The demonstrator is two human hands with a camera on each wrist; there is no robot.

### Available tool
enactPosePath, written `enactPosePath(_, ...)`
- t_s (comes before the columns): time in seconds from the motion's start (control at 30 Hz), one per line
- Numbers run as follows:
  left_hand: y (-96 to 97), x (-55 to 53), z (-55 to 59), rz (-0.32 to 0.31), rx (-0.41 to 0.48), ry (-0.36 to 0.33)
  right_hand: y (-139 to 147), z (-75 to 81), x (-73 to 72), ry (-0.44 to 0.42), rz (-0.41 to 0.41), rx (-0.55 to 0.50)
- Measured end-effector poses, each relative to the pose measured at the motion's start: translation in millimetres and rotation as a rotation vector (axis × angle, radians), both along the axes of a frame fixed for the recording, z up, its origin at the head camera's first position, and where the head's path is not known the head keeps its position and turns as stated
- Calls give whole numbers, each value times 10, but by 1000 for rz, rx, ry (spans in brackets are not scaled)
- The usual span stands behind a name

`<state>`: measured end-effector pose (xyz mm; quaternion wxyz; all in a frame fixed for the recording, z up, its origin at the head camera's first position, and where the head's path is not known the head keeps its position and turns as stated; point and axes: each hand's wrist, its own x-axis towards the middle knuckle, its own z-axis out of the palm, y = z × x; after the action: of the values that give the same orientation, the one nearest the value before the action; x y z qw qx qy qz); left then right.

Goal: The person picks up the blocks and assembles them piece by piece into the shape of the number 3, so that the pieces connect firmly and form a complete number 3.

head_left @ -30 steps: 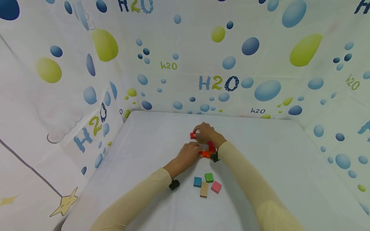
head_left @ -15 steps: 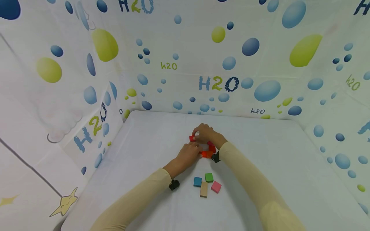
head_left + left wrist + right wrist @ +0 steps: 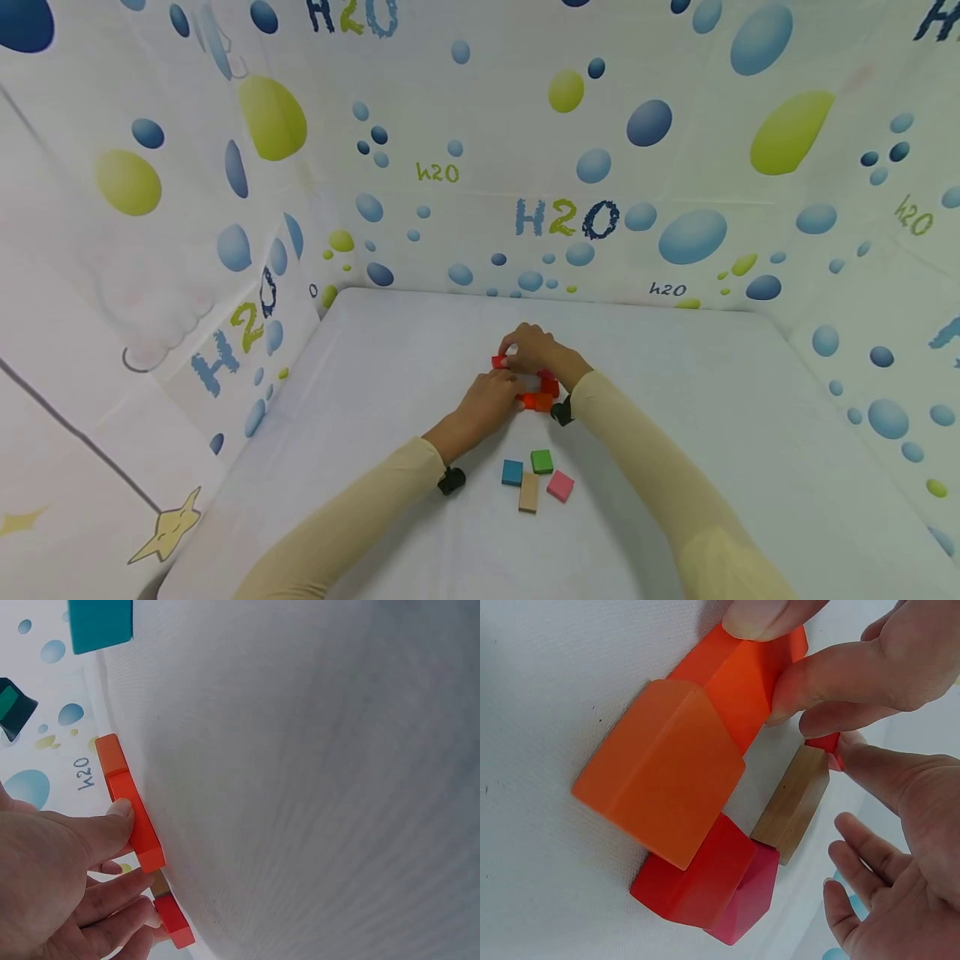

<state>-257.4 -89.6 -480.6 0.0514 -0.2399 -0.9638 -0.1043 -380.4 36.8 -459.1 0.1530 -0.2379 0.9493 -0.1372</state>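
My left hand [image 3: 491,400] pinches a bright orange-red block [image 3: 139,825] between thumb and fingers, low on the white table. Touching that block is an orange block [image 3: 660,772]. A red block [image 3: 697,877], a crimson block [image 3: 746,900] and a plain wooden block [image 3: 793,802] continue round in a curved row. At the wooden block's far end, my right hand [image 3: 531,348] pinches a small red block [image 3: 498,362] with thumb and index finger. Its other fingers spread loosely in the right wrist view. Much of the wooden block hides behind the hands in the head view.
Nearer the person lie a blue block [image 3: 512,472], a green block [image 3: 542,462], a wooden block [image 3: 528,493] and a pink block [image 3: 560,486]. The white tabletop [image 3: 405,350] meets a patterned curtain [image 3: 480,225] at the back and sides.
My right hand has brought the small red block slightly nearer to the person and the row, then nearly stopped. The left hand has stayed in place on the orange-red block.
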Motion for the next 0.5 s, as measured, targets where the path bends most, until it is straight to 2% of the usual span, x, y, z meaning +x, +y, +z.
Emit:
enactPosePath(0.3,-12,-22,-17,-16,-6,14,29,8,28,0,-20,-4)
enactPosePath(0.5,-4,-15,-23,2,-3,13,89,109,75,6,-30,-24)
